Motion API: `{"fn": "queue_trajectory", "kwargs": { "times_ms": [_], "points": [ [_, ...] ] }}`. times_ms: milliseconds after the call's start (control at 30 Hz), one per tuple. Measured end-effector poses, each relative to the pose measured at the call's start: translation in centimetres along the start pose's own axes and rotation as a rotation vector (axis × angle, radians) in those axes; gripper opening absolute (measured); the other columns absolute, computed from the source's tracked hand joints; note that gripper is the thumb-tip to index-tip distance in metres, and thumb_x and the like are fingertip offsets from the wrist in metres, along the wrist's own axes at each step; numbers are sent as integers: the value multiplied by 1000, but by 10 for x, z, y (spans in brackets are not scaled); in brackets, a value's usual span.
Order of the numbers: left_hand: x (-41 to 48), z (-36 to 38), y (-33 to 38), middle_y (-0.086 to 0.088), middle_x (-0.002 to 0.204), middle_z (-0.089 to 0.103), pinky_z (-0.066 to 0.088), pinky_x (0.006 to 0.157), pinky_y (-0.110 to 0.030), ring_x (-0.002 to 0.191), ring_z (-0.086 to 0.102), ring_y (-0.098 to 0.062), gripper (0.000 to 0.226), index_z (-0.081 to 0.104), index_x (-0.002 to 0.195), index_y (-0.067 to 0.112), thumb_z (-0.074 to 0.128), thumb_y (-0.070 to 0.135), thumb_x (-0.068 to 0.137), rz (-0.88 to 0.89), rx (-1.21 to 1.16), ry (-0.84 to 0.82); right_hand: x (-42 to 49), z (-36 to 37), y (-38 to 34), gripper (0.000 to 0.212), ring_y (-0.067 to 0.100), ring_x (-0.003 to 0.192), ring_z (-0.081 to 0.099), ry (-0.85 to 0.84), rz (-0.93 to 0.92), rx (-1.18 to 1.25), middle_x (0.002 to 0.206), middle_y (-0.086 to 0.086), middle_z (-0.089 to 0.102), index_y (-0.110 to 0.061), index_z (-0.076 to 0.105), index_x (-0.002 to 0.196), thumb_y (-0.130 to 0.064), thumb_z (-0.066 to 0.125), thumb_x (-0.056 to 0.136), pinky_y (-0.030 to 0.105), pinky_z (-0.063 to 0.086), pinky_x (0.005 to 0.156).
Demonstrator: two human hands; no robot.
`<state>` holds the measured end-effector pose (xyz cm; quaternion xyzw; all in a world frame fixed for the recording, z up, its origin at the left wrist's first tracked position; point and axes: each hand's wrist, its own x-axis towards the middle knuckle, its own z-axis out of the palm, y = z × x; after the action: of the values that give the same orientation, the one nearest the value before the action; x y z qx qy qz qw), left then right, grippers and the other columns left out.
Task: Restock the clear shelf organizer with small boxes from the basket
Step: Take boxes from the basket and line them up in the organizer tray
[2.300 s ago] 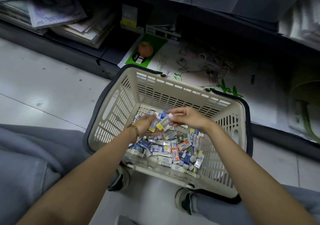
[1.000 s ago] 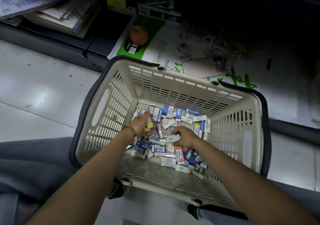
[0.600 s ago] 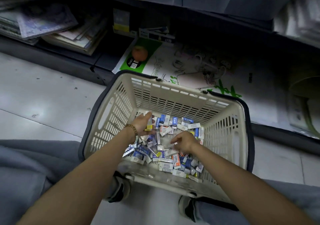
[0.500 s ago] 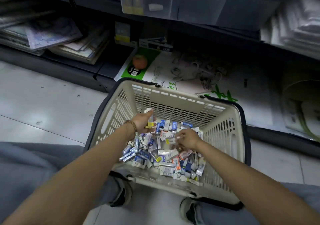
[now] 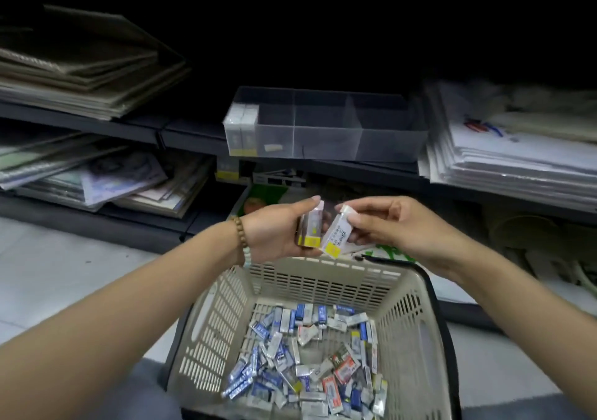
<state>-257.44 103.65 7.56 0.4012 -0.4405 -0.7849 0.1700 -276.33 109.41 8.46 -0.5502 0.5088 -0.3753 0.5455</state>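
Yellow-ended box (image 5: pixel 337 235) pinched in right grip (image 5: pixel 392 225), left grip (image 5: pixel 277 232) closed around boxes (image 5: pixel 310 230)

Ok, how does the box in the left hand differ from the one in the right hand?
The box in the left hand sits deep in the left hand, partly wrapped by fingers and in shadow; the box in the right hand is pinched near its top by the right hand, mostly exposed. The left one stands nearly upright; the right one tilts. Both are small, pale, with a yellow bottom band, and are held above the basket.
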Motion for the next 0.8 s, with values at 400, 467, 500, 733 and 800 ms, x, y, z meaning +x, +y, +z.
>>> {"fn": "queue_trajectory", "kwargs": {
  "times_ms": [400, 467, 500, 733, 800],
  "points": [
    [2, -2, 21, -1, 83, 48, 50, 70, -19, 71, 51, -5, 33, 46, 123, 3, 51, 10, 91, 181, 299, -175, 15, 8, -22, 17, 22, 86, 69, 223, -183, -59, 94, 6, 72, -14, 71, 98, -11, 70, 81, 29, 57, 82],
    [-1, -5, 24, -7, 87, 48, 49, 71, -19, 75, 49, -8, 38, 43, 126, -1, 50, 10, 91, 191, 351, -200, 16, 10, -20, 23, 20, 82, 69, 261, -152, -43, 96, 5, 68, -18, 69, 101, -13, 72, 79, 28, 57, 82],
    [-3, -5, 25, -10, 93, 49, 49, 71, -19, 79, 50, -9, 36, 44, 125, 0, 49, 10, 91, 192, 373, -218, 16, 11, -19, 26, 18, 82, 69, 259, -124, -23, 98, 3, 67, -20, 69, 104, -15, 72, 79, 25, 57, 80],
    [-10, -8, 30, -16, 100, 45, 51, 72, -16, 83, 49, -12, 11, 52, 101, 5, 46, 6, 93, 139, 439, -321, 16, 12, -20, 29, 11, 88, 67, -28, 37, 29, 105, 2, 72, -24, 64, 118, -24, 58, 89, 19, 53, 75],
    [-12, -9, 31, -15, 95, 48, 52, 72, -17, 80, 51, -10, 9, 52, 100, 5, 47, 6, 93, 135, 419, -325, 16, 13, -20, 30, 13, 93, 65, -54, 41, 35, 107, 3, 71, -24, 65, 117, -29, 58, 87, 25, 50, 83]
  ]
}}
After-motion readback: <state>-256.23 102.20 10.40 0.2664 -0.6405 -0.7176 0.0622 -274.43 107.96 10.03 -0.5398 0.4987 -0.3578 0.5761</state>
